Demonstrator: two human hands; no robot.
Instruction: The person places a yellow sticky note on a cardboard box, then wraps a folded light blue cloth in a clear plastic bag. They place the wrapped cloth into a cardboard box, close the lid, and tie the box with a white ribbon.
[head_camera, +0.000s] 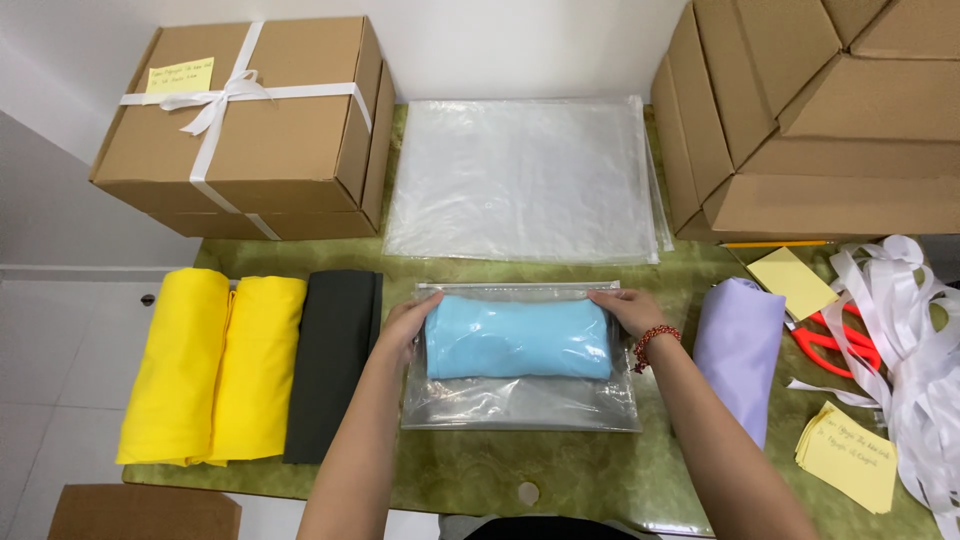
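Two hands press on a clear zip bag (520, 400) lying flat at the near middle of the green tabletop (560, 470). Inside it sits a folded blue cloth (518, 338), pushed toward the zip end. The left hand (405, 325) curls loosely over the cloth's left edge, and the right hand (628, 308), a red bead bracelet (655, 343) at its wrist, lies fingers-down on the bag's top right corner by the zip strip; neither closes fully on anything, both rest on the plastic. Slick film could slide on the tabletop under uneven pressure, and the cloth looks bulky enough to bunch and crease, or to keep the zip from meeting evenly. Left of the bag lie two yellow rolls (215, 365) and a dark cloth (335, 360); right of it a lilac cloth (740, 350), yellow notes (850, 455), red scissors (835, 345) and loose white ribbon (915, 340), which could snag a sleeve or wrist. Farther back lies a stack of empty bags (520, 180), flanked by a ribbon-tied box (245, 125) and plain boxes (820, 120).
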